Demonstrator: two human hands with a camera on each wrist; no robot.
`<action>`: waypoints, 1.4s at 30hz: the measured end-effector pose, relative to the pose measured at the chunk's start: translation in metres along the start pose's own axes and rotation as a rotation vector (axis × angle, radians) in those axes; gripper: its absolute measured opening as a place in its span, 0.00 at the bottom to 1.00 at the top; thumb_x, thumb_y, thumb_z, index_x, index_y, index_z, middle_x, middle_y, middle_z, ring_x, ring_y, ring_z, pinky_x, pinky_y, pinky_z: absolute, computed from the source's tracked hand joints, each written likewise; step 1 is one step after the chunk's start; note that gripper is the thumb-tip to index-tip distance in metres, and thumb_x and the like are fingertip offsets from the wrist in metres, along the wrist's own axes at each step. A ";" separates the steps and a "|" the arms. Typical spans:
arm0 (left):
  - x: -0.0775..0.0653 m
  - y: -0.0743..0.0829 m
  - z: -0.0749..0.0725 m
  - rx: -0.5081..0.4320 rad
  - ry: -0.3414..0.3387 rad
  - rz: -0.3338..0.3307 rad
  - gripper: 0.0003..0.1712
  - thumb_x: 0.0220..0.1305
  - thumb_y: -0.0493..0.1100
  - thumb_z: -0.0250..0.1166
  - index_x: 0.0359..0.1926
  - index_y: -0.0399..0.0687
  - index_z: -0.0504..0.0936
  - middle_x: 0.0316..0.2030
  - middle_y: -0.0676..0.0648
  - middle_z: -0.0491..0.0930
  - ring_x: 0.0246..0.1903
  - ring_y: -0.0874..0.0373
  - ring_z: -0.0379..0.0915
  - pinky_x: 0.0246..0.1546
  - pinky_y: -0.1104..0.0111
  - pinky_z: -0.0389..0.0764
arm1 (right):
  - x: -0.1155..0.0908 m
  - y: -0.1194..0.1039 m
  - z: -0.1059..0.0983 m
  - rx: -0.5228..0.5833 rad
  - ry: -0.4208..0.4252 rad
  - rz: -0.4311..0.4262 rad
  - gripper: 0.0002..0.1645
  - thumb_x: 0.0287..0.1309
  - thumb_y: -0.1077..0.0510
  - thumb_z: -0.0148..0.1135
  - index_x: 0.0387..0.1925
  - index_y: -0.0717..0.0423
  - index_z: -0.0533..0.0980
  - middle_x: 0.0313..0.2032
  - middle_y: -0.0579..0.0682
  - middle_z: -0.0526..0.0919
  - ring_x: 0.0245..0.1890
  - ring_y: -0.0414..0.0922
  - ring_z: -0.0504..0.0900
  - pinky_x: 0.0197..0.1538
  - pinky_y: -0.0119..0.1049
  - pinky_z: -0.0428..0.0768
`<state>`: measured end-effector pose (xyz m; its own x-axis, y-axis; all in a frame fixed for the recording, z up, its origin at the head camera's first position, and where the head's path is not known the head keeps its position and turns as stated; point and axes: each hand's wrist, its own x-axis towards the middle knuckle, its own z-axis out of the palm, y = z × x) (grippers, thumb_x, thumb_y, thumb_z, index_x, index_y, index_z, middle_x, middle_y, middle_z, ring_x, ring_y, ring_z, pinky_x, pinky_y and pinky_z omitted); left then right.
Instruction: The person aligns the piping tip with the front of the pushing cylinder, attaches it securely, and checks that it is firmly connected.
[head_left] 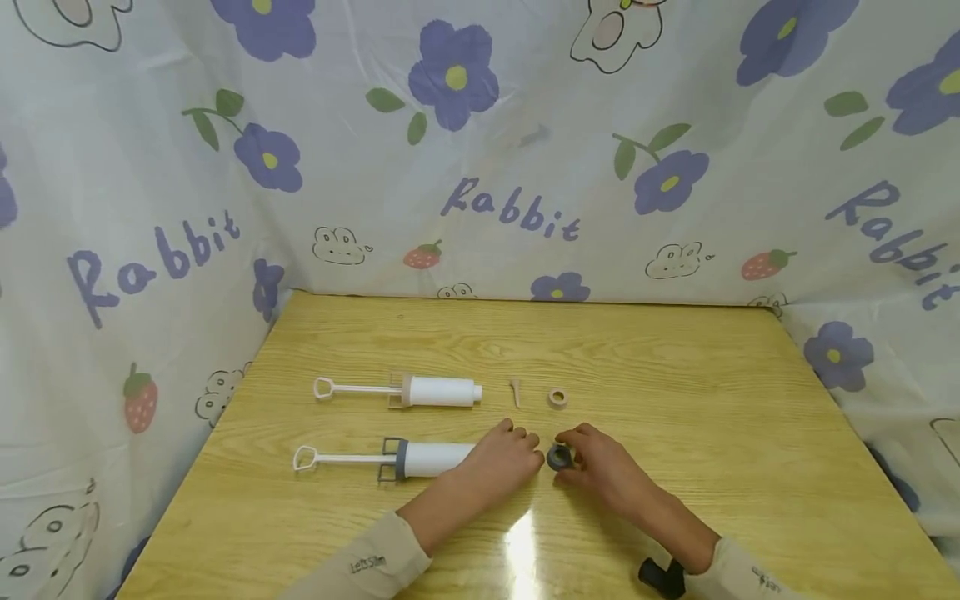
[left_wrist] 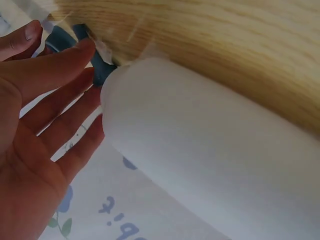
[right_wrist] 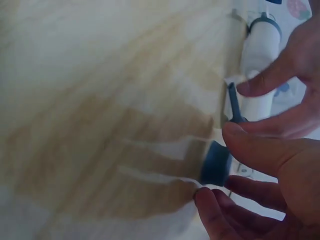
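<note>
Sitting between the thumb and fingers of the right hand [head_left: 602, 462], the grey ring [head_left: 559, 457] is near the worktop [head_left: 675, 358]'s middle, its hole facing up. It looks light and stiff, probably plastic, a bit slick on its smooth outside; I'd hold it by the outer wall, thumb opposite fingers, leaving the hole free. Just beside it, the left hand [head_left: 504, 454] seems to pinch a small dark nozzle [right_wrist: 233, 100]. That would be light too, its thin stem likely easiest to snap, so I'd favour the wider end.

From above, the left hand covers the nozzle and the front end of the grey-collared tube [head_left: 433, 459]. I can't tell whether ring or nozzle touches the wood, or if there's thread inside the ring. Farther off, a black thing [head_left: 662, 577] is partly hidden by the right sleeve [head_left: 738, 571]; I can't make out what it is.
</note>
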<state>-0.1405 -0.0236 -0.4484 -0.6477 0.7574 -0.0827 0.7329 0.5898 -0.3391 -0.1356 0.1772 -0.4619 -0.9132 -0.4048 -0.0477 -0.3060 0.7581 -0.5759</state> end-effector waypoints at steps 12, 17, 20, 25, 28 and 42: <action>0.006 0.000 0.005 -0.049 0.048 -0.028 0.04 0.65 0.44 0.72 0.33 0.60 0.87 0.32 0.58 0.81 0.30 0.66 0.75 0.34 0.76 0.74 | 0.000 0.002 0.004 0.021 0.078 0.023 0.15 0.59 0.63 0.73 0.47 0.60 0.82 0.39 0.49 0.81 0.37 0.39 0.80 0.39 0.32 0.83; 0.000 -0.006 -0.003 -0.071 0.088 -0.063 0.03 0.63 0.42 0.73 0.36 0.59 0.89 0.34 0.58 0.81 0.31 0.65 0.74 0.35 0.76 0.75 | -0.002 0.003 0.001 0.061 0.100 0.068 0.15 0.61 0.61 0.73 0.49 0.61 0.83 0.41 0.49 0.83 0.38 0.39 0.82 0.41 0.33 0.85; -0.009 -0.013 -0.009 -0.147 0.164 -0.105 0.03 0.66 0.41 0.72 0.39 0.56 0.90 0.34 0.56 0.80 0.31 0.63 0.75 0.35 0.75 0.76 | -0.005 0.002 -0.005 0.100 0.111 0.074 0.16 0.62 0.61 0.72 0.50 0.62 0.83 0.42 0.49 0.84 0.39 0.40 0.83 0.43 0.34 0.86; -0.029 -0.028 -0.015 -0.418 0.346 -0.188 0.05 0.71 0.40 0.68 0.42 0.48 0.90 0.35 0.52 0.79 0.30 0.61 0.76 0.31 0.75 0.78 | -0.011 -0.007 -0.022 0.195 0.151 0.024 0.18 0.65 0.60 0.70 0.54 0.60 0.81 0.46 0.48 0.84 0.44 0.42 0.84 0.49 0.36 0.87; -0.040 -0.036 -0.018 -0.543 0.429 -0.217 0.06 0.72 0.38 0.66 0.45 0.46 0.89 0.39 0.50 0.79 0.29 0.62 0.76 0.29 0.77 0.77 | -0.014 -0.014 -0.032 0.254 0.187 -0.033 0.19 0.65 0.59 0.70 0.56 0.59 0.81 0.47 0.49 0.85 0.47 0.44 0.85 0.51 0.36 0.87; -0.069 -0.053 -0.032 -0.767 0.645 -0.283 0.05 0.67 0.35 0.70 0.42 0.42 0.82 0.41 0.50 0.81 0.34 0.61 0.81 0.33 0.77 0.83 | -0.010 -0.038 -0.050 0.525 0.156 -0.025 0.24 0.69 0.53 0.67 0.63 0.55 0.77 0.54 0.57 0.84 0.52 0.48 0.88 0.49 0.30 0.85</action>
<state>-0.1279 -0.0977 -0.3951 -0.7480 0.4363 0.5002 0.6532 0.6179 0.4377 -0.1287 0.1779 -0.3986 -0.9486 -0.3088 0.0694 -0.1888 0.3758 -0.9073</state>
